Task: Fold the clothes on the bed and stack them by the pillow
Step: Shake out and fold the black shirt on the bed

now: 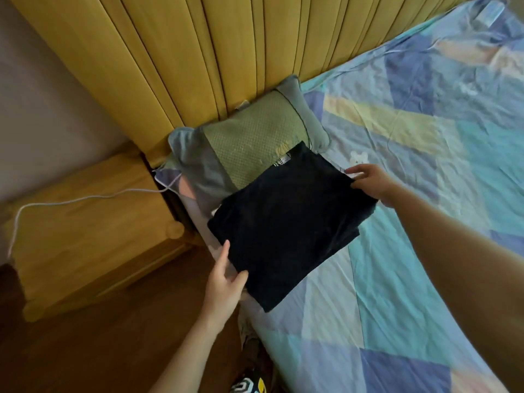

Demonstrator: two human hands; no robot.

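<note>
A folded dark garment (pixel 286 225) is held flat over the bed (pixel 411 194), its far corner overlapping the pillow (pixel 249 134); its near edge is gripped by the left hand (pixel 224 282); its right edge is pinched by the right hand (pixel 371 182).

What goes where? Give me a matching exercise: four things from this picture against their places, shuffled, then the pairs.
Things:
1. folded black garment
2. pillow
3. white cable
4. left hand

Places:
A. lying across the wooden nightstand
B. against the yellow headboard
C. at the garment's near left edge
D. held between both hands, overlapping the pillow

Pairs: 1-D, 2-B, 3-A, 4-C
</note>
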